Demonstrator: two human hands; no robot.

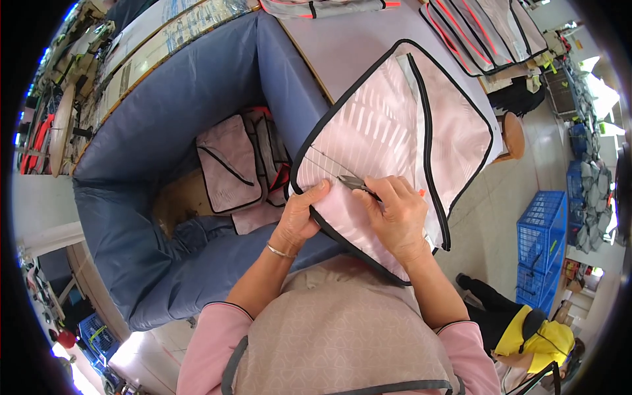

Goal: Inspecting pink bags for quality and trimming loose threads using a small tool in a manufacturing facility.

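Observation:
A pale pink fabric panel point(385, 108) with black bound edges and a long black strip like a zipper point(426, 138) lies tilted in front of me, its far part on the table. My left hand point(299, 216) grips the panel's near left edge, thumb on top and fingers hidden underneath. Dark thread snips point(352, 182) sit in my closed right hand point(400, 212), above the panel. Their tips point left, close to a thin dark line on the fabric. Whether the blades touch a thread is too small to tell.
To the left, a blue fabric-lined bin point(178, 79) holds several pink panels point(230, 164). Stacked grey pieces with red edging point(484, 33) lie at the table's point(329, 46) far right. Rightward are a round wooden stool point(513, 135), blue crates point(543, 227) and a person in yellow point(546, 342).

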